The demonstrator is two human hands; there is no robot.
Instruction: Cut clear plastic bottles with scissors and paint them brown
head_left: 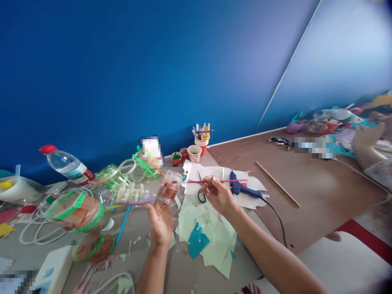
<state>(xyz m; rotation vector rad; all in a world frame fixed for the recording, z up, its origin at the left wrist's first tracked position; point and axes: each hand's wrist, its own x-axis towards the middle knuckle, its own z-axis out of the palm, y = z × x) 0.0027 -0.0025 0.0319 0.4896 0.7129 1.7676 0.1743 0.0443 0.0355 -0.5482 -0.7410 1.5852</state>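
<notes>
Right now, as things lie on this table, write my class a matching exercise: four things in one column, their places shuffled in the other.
A. Glue gun | 1. On the brown tabletop
B. Wooden stick | 2. In the right hand
C. Clear cup | 3. On torn white paper
D. Thin red stick | 4. In the left hand

Pairs: A-3, B-1, C-4, D-2

Bare forearms [269, 241], bare hands [162, 224], green-marked fingertip [212, 179]

Blue wall [171, 73] behind brown table [245, 151]; thin pale seam slants up wall above table; brighter light right.
</notes>
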